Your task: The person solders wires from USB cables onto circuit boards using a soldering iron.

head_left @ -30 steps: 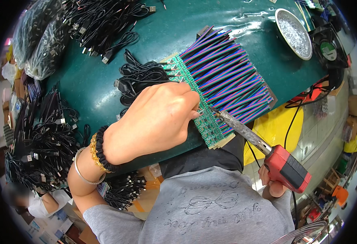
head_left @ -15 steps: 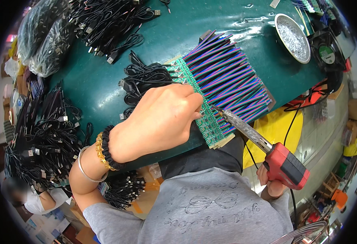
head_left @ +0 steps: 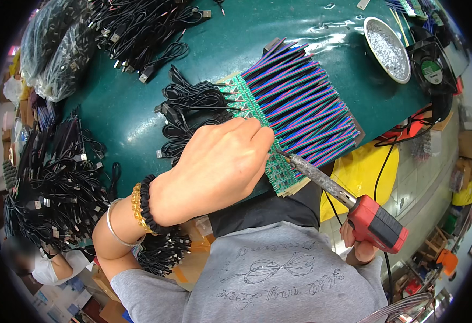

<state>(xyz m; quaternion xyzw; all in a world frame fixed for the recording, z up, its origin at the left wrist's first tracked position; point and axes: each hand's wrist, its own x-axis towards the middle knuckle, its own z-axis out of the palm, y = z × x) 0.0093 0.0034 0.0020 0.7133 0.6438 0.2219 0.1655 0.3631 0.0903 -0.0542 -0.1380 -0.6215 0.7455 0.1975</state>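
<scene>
Green circuit-board strip (head_left: 282,175): is lying slantwise on the green table (head_left: 131,121), its lower end reaching toward the near edge.
Left hand (head_left: 217,168): is curling palm-down over the left side of the strip's middle, thumb and fingers drawn together; the fingertips are hiding beneath, so what they are pinching cannot be told.
Right hand (head_left: 364,251): is gripping the red-and-black handle of a soldering iron (head_left: 378,223), well apart from the left hand.
Strip to hands: is sitting just beside the left fingers, reaching past them above and below, while lying up and to the left of the right hand, well apart from it.
Iron tip: is pointing at the strip right beside the left fingertips; whether it is touching cannot be told.
Coloured wires (head_left: 308,107): are fanning rightward from the strip.
Black cables (head_left: 193,97): are bunching on its left, just beyond the left hand.
Metal bowl (head_left: 400,81): is standing at the upper right, beside a black fan (head_left: 432,70).
Left wrist: is wearing a black band (head_left: 149,207) and yellow beads (head_left: 137,204).
</scene>
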